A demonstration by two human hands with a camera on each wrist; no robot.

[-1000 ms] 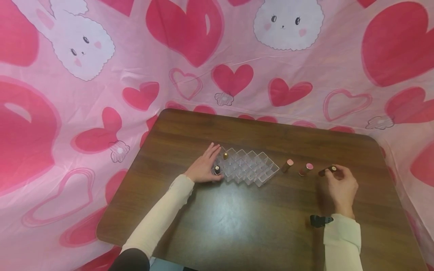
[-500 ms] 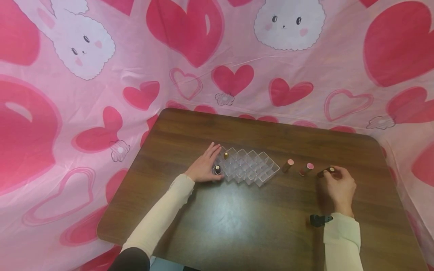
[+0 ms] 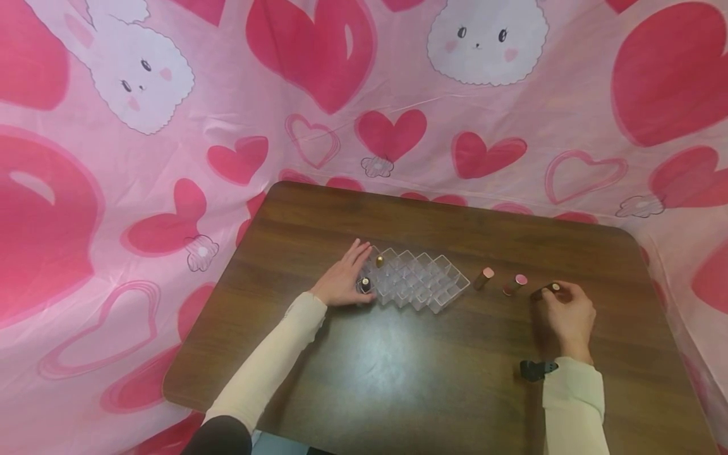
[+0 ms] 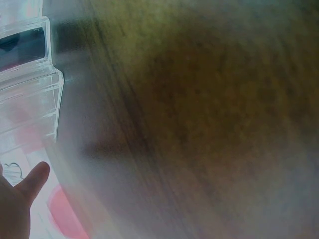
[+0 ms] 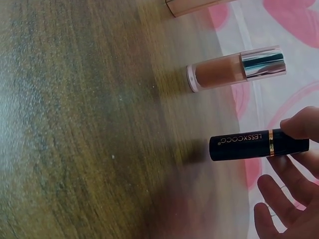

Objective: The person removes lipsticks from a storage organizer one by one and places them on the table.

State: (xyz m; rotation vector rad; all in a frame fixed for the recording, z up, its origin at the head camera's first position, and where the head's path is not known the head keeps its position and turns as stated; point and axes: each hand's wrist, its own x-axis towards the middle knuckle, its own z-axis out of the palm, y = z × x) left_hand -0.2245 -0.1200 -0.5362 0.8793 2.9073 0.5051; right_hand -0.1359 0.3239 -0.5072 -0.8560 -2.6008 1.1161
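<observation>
At the left end of a clear lattice-shaped lipstick organizer (image 3: 419,282), my left hand (image 3: 343,282) rests with fingers extended along the end and the thumb on the near side. A black tube (image 3: 366,285) and a gold-topped one (image 3: 380,260) stand in compartments at that end. My right hand (image 3: 572,317) pinches a black lipstick (image 5: 241,146) with a gold band between thumb and fingers. The right wrist view shows the lettering on its lower part, and its base is close over the table. The left wrist view catches the thumb (image 4: 35,181) beside the organizer's edge.
Between the organizer and my right hand stand a lip gloss tube with a shiny pink cap (image 3: 516,284) and another tube with a peach top (image 3: 485,278). The brown wooden table (image 3: 387,379) meets a pink heart-printed cloth (image 3: 318,136) at the back and sides.
My right hand has shifted slightly left and toward me with the black lipstick. The left hand and the organizer stay in place.
</observation>
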